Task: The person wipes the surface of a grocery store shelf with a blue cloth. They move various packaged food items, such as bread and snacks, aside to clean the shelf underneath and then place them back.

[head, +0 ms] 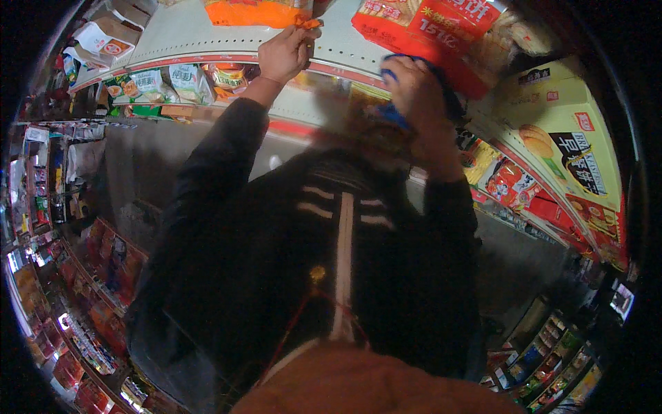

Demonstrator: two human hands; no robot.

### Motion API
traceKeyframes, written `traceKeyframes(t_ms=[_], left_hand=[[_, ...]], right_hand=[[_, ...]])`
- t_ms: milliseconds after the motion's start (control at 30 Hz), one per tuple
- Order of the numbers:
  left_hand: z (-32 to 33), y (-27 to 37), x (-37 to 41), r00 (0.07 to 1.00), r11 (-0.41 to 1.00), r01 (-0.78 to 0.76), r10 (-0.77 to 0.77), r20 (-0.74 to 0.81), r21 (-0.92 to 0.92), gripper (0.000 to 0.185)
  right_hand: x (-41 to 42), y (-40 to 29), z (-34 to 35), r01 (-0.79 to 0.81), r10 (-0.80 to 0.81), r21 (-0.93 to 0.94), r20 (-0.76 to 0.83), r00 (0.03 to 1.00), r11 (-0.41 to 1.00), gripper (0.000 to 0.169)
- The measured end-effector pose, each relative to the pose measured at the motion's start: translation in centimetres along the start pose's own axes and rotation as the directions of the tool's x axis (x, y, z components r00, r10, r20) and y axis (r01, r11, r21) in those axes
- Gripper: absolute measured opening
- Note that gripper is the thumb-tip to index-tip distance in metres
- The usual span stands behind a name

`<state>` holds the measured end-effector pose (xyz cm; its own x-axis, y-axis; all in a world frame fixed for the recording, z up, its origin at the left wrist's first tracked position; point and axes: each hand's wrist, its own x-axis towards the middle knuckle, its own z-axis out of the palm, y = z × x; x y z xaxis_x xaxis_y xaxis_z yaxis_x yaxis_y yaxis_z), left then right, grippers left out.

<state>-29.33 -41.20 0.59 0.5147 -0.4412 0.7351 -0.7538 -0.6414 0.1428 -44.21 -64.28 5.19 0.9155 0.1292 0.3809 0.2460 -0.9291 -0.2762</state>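
Observation:
My left hand point(283, 56) is at the front edge of a white perforated shelf point(339, 49). Its fingers close on the crimped corner of an orange snack bag point(248, 14), which lies at the top of the view. To the right, my right hand point(416, 85) grips a dark blue cloth point(395, 115) against the same shelf edge. Part of the cloth is hidden by the hand and blurred in shadow. Just beyond that hand lies a large red bag of biscuits or rice crackers point(401, 28), bearing printed writing.
A yellow-green biscuit carton point(558, 119) stands at the right. Oatmeal bags point(189, 83) sit on the tier below, left of my arms. White paper-like packs point(106, 44) are at the far upper left. Stocked shelves point(103, 295) curve along the lower left rim.

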Motion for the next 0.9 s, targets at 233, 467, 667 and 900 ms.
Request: traceKeyframes(t_ms=[233, 467, 667, 900], left_hand=[[0.3, -0.1, -0.2, 0.998, 0.997, 0.031, -0.026, 0.058, -0.077, 0.020], [0.0, -1.2, -1.2, 0.945, 0.977, 0.195, -0.164, 0.283, -0.086, 0.026], [-0.2, -0.4, -0.7, 0.990, 0.992, 0.083, -0.070, 0.125, -0.100, 0.016], [0.1, -0.5, -1.0, 0.999, 0.983, 0.050, -0.047, 0.025, -0.174, 0.011]], right_hand=[[-0.4, 0.6, -1.3, -0.086, 0.104, -0.143, 0.119, 0.987, 0.986, 0.016], [5.3, -4.0, 3.6, 0.227, -0.230, 0.073, 0.032, 0.973, 0.971, 0.028], [8.8, -8.4, 3.6, 0.148, -0.139, -0.014, 0.255, 0.957, 0.989, 0.020], [7.2, -7.1, 3.7, 0.158, -0.132, -0.095, 0.229, 0.964, 0.983, 0.023]])
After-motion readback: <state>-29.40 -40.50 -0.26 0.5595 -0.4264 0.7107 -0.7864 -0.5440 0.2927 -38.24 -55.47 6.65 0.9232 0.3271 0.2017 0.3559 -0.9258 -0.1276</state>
